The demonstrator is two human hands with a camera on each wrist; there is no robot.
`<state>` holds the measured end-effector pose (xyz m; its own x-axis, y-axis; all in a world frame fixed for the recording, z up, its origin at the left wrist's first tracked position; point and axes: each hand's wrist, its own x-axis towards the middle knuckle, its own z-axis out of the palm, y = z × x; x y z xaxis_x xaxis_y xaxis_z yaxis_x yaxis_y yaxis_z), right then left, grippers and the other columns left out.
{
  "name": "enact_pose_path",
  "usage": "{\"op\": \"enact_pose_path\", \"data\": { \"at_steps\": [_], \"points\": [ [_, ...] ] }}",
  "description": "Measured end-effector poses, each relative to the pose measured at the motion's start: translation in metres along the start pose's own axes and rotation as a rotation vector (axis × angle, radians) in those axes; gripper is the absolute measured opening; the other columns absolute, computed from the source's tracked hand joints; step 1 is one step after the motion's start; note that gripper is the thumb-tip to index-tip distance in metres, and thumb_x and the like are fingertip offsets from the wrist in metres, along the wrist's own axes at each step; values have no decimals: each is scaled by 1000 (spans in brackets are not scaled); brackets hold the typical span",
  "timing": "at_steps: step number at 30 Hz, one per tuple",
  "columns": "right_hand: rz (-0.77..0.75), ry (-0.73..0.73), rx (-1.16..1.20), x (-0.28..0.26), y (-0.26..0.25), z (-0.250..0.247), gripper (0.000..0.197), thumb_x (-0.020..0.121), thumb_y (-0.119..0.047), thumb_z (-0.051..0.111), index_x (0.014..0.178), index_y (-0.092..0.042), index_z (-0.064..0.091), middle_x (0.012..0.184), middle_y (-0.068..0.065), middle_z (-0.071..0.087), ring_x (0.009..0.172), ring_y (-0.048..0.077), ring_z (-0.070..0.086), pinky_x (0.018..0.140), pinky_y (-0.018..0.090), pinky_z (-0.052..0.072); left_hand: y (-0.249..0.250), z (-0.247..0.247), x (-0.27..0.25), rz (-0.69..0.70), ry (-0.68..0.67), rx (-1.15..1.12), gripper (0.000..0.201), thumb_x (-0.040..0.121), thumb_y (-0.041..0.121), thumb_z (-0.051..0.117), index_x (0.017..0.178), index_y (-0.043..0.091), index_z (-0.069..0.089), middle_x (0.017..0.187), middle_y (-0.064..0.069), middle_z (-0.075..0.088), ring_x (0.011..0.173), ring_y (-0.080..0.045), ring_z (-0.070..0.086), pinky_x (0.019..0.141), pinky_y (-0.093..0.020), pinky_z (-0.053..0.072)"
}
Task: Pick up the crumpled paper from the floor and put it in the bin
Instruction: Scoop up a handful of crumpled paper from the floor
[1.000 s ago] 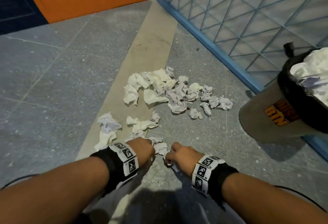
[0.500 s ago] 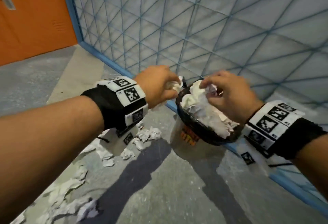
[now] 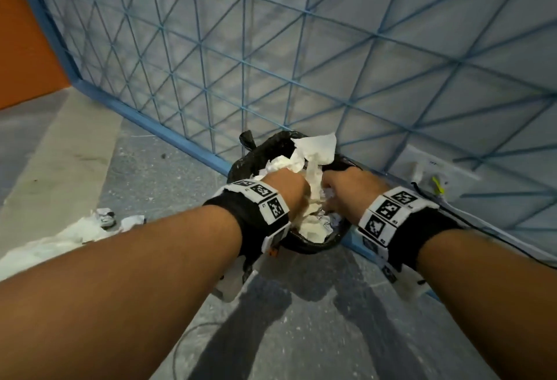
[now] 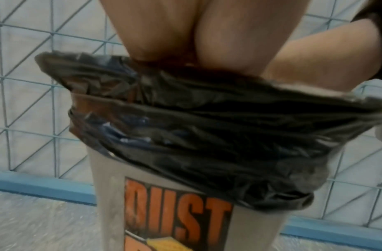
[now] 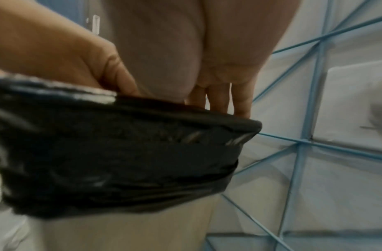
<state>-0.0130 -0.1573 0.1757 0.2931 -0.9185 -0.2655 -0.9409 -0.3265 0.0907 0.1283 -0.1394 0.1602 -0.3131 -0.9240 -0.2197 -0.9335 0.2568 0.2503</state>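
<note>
The grey "DUST BIN" (image 4: 112,195) with a black liner (image 3: 313,247) stands against the blue mesh fence. White crumpled paper (image 3: 313,226) fills it, and one sheet (image 3: 318,144) sticks up at the back. Both hands reach into its mouth side by side. My left hand (image 3: 286,186) is sunk into the paper on the left; its fingers are hidden below the liner rim (image 4: 207,76). My right hand (image 3: 340,186) presses in on the right. In the right wrist view its fingers (image 5: 219,100) point straight down behind the rim.
More crumpled paper (image 3: 99,218) lies on the grey floor to the left, with a larger white heap (image 3: 48,247) nearer me. The blue mesh fence (image 3: 271,63) rises right behind the bin. An orange wall (image 3: 24,48) stands at far left.
A second ago both hands gathered paper on the floor. They lifted it over the bin, and now both are pushed down into the bin's mouth.
</note>
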Motion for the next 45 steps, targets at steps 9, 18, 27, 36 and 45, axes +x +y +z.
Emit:
{"op": "enact_pose_path", "data": {
  "at_steps": [9,18,27,36,45],
  "points": [
    [-93,-82,72,-3,7,-35,48,80,-42,69,125,-28,57,119,3,65,111,24,58,87,29,45,-14,-28,-26,166,110,-212,37,92,36,53,129,28,55,133,3,57,122,-17,52,100,-25,38],
    [-280,357,66,-27,-75,-97,43,86,-38,60,125,-19,54,127,6,58,117,28,53,97,40,44,-111,-88,-123,10,280,-212,39,85,49,58,120,33,57,124,5,58,111,-13,55,97,-35,46],
    [-685,5,-20,-46,-294,1,56,82,-47,62,131,-28,42,131,4,45,117,28,50,91,41,48,-275,33,-285,-533,-210,-54,49,81,41,67,125,24,55,123,-4,58,112,-25,56,91,-27,43],
    [-695,-467,-33,-83,-398,170,79,69,-37,77,130,-38,27,139,9,25,113,39,48,85,47,51,-319,166,-379,-722,-496,-161,80,59,59,74,129,39,42,129,1,40,116,-29,53,96,-40,46],
    [-693,-468,-1,-91,-408,217,36,90,-8,47,123,-21,43,130,14,34,110,35,48,87,42,47,-313,223,-391,-784,-366,-234,41,84,25,62,123,23,51,126,-8,38,103,-32,57,89,-35,50]
  ]
}}
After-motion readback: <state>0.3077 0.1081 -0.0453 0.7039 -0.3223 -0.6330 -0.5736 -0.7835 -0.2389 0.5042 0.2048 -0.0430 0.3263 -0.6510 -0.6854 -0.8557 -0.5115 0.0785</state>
